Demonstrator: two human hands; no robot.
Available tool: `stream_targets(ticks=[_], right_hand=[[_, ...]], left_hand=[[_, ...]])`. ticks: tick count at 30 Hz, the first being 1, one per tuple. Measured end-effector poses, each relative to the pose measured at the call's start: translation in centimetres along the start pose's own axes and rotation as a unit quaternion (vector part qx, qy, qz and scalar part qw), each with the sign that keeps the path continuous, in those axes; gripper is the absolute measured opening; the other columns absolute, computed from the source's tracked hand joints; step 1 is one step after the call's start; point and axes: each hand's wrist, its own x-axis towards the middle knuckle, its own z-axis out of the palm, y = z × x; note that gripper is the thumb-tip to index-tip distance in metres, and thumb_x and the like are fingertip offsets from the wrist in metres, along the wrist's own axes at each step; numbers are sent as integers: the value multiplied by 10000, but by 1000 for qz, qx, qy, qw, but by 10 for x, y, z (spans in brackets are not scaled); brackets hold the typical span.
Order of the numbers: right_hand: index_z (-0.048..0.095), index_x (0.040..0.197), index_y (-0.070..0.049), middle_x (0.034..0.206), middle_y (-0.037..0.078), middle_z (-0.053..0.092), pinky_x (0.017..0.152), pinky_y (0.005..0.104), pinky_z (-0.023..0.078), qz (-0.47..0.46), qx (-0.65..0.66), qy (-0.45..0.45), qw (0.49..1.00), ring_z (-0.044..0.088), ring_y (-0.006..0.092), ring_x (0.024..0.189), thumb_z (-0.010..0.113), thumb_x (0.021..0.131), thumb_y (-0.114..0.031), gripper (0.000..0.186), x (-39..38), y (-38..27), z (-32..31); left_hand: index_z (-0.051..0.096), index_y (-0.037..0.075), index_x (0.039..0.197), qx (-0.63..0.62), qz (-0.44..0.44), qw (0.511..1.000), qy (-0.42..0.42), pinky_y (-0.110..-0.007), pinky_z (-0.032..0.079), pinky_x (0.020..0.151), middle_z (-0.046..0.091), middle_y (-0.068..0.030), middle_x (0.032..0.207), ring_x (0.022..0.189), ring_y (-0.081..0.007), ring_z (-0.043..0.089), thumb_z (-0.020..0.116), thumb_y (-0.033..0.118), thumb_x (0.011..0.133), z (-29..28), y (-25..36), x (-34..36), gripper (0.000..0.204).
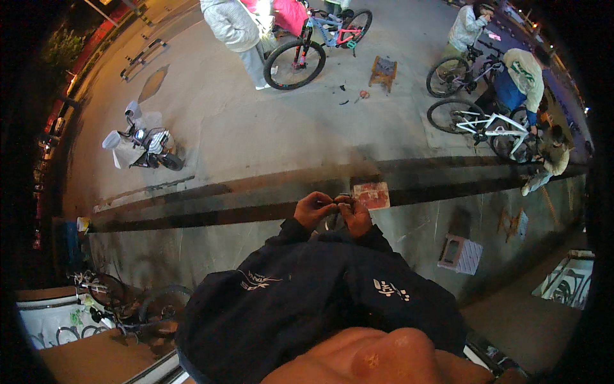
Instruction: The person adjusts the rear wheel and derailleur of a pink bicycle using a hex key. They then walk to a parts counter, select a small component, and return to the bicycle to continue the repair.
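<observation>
My left hand (311, 211) and my right hand (355, 216) are raised in front of my dark jacket (320, 288), close together with the fingertips nearly meeting. The fingers of both are curled into a pinch. Whatever sits between the fingertips is too small and dim to name. Just past my right hand, a reddish flat block (372, 196) lies by the dark step edge.
A person stands by a blue and pink bicycle (332, 32) ahead. At the right, people are around a white bicycle (495, 128) and a dark one (451, 77). A small wooden stool (383, 73), a parked scooter (150, 144) and a box (460, 254) stand about.
</observation>
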Motion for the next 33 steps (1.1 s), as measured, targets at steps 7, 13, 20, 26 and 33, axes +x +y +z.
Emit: stream_targets(ticks=[7, 13, 20, 26, 33], right_hand=[[616, 1251, -67, 999, 34, 690, 702, 274, 506, -45, -42, -39, 997, 569, 74, 765, 599, 1066, -226, 245, 203, 7, -51], [600, 1256, -85, 760, -36, 557, 519, 241, 349, -16, 25, -20, 999, 412, 44, 578, 571, 1075, -226, 231, 386, 20, -121], [599, 1261, -81, 970, 37, 657, 466, 238, 339, 35, 102, 77, 991, 443, 55, 604, 627, 1032, -192, 256, 534, 17, -164], [646, 1201, -66, 836, -15, 624, 464, 229, 342, -36, 160, 183, 969, 432, 41, 575, 673, 996, -169, 232, 714, 41, -223], [671, 1172, -52, 827, -23, 628, 465, 227, 334, -35, 146, 266, 952, 438, 34, 555, 710, 980, -161, 224, 890, 4, -268]], left_hand=[[693, 12, 1065, 34, 27, 999, -20, -326, 581, 871, 724, -78, 1042, 995, -161, 690, 777, 116, 935, -58, -35, 194, 186], [700, 18, 1069, 53, 114, 991, -54, -318, 563, 875, 708, -62, 1051, 971, -157, 674, 749, 111, 956, -76, -62, 384, 154], [685, 32, 1108, 13, -38, 999, -24, -331, 564, 857, 706, -63, 1077, 968, -156, 671, 696, 170, 998, -128, -86, 555, 177], [660, 50, 1170, -45, -60, 997, 33, -356, 549, 896, 705, -61, 1082, 1014, -171, 673, 651, 310, 1028, -213, -127, 725, 296], [648, 67, 1161, -100, -80, 990, 65, -365, 540, 897, 697, -65, 1089, 1019, -192, 672, 650, 337, 1022, -280, -92, 932, 304]])
